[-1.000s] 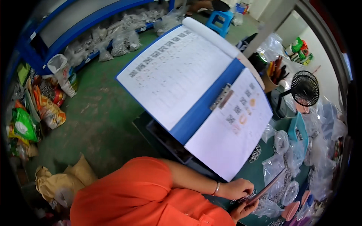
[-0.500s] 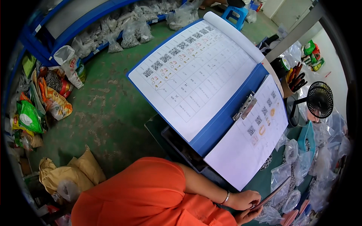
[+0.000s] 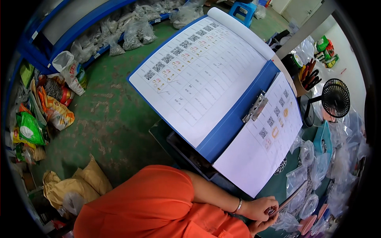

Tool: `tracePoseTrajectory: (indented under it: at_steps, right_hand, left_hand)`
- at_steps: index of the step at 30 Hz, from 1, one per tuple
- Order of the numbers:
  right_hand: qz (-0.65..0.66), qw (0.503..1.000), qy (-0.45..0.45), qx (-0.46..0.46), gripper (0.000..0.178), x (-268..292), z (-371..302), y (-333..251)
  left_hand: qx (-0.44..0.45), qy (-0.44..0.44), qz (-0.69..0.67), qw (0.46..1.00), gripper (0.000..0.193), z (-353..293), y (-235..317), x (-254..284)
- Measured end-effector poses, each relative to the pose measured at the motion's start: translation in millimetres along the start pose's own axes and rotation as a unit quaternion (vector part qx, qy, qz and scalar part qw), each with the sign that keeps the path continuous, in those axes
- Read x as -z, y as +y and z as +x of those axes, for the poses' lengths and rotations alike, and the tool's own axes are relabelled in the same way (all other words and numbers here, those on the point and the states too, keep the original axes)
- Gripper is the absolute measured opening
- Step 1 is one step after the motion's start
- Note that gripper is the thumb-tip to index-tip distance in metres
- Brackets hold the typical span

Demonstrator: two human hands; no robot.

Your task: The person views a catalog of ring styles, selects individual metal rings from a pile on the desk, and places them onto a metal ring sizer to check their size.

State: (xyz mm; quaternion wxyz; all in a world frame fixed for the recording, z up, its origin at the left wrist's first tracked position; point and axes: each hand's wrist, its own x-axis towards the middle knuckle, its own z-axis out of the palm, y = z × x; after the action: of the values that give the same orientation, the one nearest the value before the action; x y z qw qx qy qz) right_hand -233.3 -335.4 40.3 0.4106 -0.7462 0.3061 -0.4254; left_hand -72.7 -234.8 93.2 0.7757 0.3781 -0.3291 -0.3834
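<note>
My left hand (image 3: 260, 208), with a silver bracelet at its wrist, comes out of an orange sleeve at lower centre. Its fingers are curled round a small shiny dark-red bit, too small to name, by the near end of a thin phone (image 3: 293, 195) seen almost edge-on. My right hand (image 3: 262, 226) is partly hidden below the left one and grips the phone's near end. Beyond my hands lies an open blue folder (image 3: 228, 129) with a printed chart sheet (image 3: 190, 89) on its left side. A metal clip (image 3: 256, 106) holds a second sheet (image 3: 260, 158) on the right.
Clear plastic bags (image 3: 295, 186), a teal basket (image 3: 323, 141), a black fan (image 3: 335, 98) and a pot of pliers (image 3: 307, 79) crowd the right. Bagged parts (image 3: 133, 35) line a blue rack; sacks (image 3: 77, 184) lie on the green floor (image 3: 107, 119) at left. A blue stool (image 3: 243, 14) stands behind.
The view has shifted slightly, so the folder and table sit a little higher and further left. My left fingers have curled more, and the dark-red bit now shows between them.
</note>
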Motion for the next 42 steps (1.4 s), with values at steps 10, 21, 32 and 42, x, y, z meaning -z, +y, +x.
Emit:
tracePoseTrajectory:
  at_steps: [10,21,32,42]
  right_hand:
    - [-0.01,1.0,-0.013,0.005,0.041,6,-4,6]
    - [-0.022,0.999,-0.024,0.007,0.042,7,-4,9]
    - [-0.031,0.999,-0.035,0.013,0.043,11,-2,12]
    - [-0.033,0.998,-0.048,0.023,0.044,13,-2,15]
  left_hand:
    - [-0.012,-0.048,0.063,0.997,0.005,5,-16,4]
    - [-0.008,-0.011,0.043,0.999,0.011,3,-3,5]
    - [-0.064,-0.011,0.062,0.996,0.008,8,-37,-5]
    - [-0.059,-0.029,0.089,0.994,0.006,6,-18,6]
